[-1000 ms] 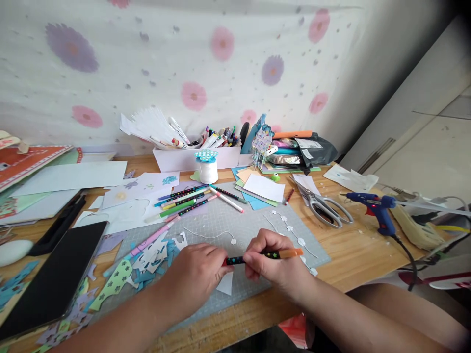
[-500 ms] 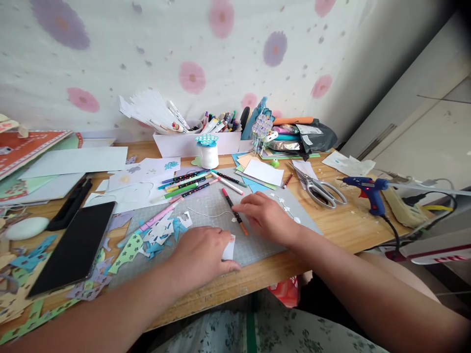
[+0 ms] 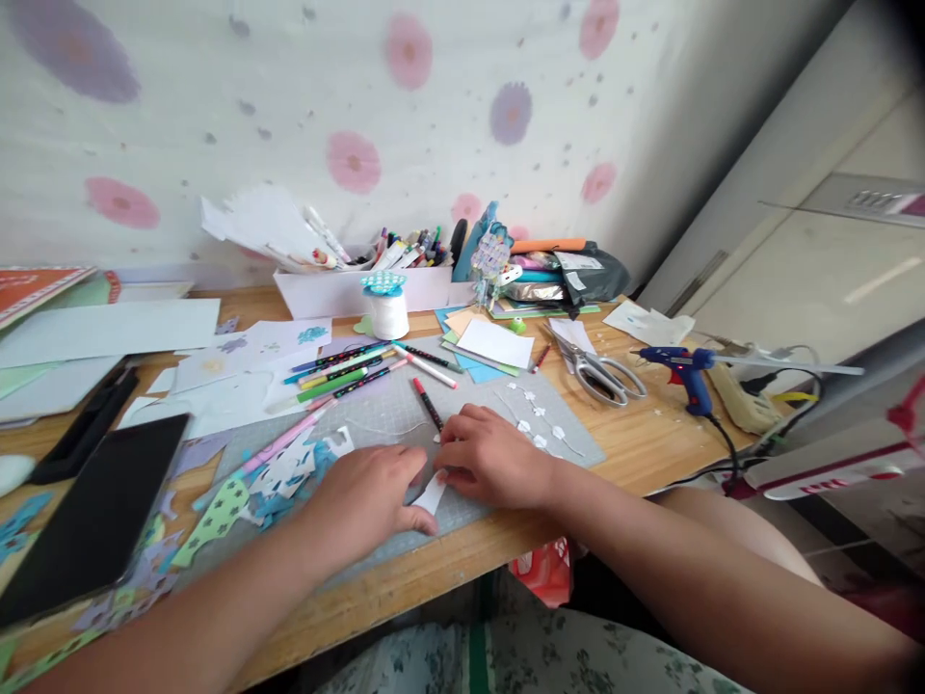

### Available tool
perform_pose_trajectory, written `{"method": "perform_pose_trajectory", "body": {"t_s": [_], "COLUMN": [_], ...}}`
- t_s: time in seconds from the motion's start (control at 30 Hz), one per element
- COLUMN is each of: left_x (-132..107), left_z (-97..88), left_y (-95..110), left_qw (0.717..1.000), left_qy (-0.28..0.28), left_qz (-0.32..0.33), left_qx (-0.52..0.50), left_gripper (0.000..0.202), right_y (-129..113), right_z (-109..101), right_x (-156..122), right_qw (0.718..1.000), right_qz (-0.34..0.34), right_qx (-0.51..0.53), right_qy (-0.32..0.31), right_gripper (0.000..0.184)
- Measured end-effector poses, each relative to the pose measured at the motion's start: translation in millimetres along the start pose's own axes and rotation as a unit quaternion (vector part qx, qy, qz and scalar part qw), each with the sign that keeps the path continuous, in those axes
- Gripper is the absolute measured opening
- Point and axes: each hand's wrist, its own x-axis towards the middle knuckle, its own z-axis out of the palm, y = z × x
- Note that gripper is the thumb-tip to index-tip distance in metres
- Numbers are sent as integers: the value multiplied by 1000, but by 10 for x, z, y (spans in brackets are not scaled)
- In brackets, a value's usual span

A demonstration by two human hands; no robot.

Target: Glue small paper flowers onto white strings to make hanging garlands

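Observation:
A small white paper piece [image 3: 432,494] lies on the grey cutting mat [image 3: 405,414] near the desk's front edge. My left hand [image 3: 368,496] rests on the mat with its thumb and fingers pinched on that paper's left side. My right hand [image 3: 488,458] is curled over the paper's upper right end, fingertips touching it. A black marker with a red tip [image 3: 428,404] lies on the mat just beyond my right hand, apart from it. A white thread with small paper flowers [image 3: 539,419] runs across the mat to the right.
Several markers [image 3: 347,371] lie fanned at the mat's back left, paper cut-outs [image 3: 267,477] at its left. A black tablet [image 3: 91,516] lies far left. Scissors [image 3: 599,371] and a blue glue gun [image 3: 683,371] with its cable lie right. A white thread spool [image 3: 388,308] and pen box [image 3: 361,284] stand behind.
A second ago both hands held the marker; it was laid on the mat. My right hand has since come back to the white paper piece beside my left hand. The view shifted right.

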Motion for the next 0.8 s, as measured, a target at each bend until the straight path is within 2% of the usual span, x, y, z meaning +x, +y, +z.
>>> {"method": "perform_pose_trajectory", "body": {"t_s": [0.1,0.2,0.23,0.3,0.37,0.43,0.5,0.63,0.7,0.8], "left_x": [21,62,75,95,110,129,157,222,254,305], "left_z": [12,51,63,81,89,83,57,-85,-186,-306], "left_y": [-25,-82,-106,-152,-189,-206,-187,-26,89,225], "left_qw": [998,995,993,987,975,953,917,841,823,796], "left_qy": [-15,-10,-5,10,31,43,49,57,52,92], "left_qz": [1,0,-1,-10,-28,-47,-65,-107,-108,-101], "left_qx": [-56,-100,-118,-161,-219,-296,-389,-527,-555,-590], "left_gripper": [16,15,15,18,25,29,28,23,21,19], "right_y": [4,98,171,393,699,1028,1302,1562,1602,1643], "right_z": [-30,-210,-312,-553,-781,-925,-959,-854,-827,-868], "right_x": [-14,-81,-137,-314,-554,-798,-986,-1113,-1111,-1155], "right_qw": [1000,1000,999,991,966,926,892,873,870,864], "right_qz": [-11,3,31,135,249,360,433,473,481,496], "right_qx": [4,17,15,-12,-60,-107,-127,-115,-105,-86], "right_qy": [1,-18,-21,-5,26,37,22,-10,-8,17], "right_gripper": [17,25,27,27,27,26,26,36,38,40]}}
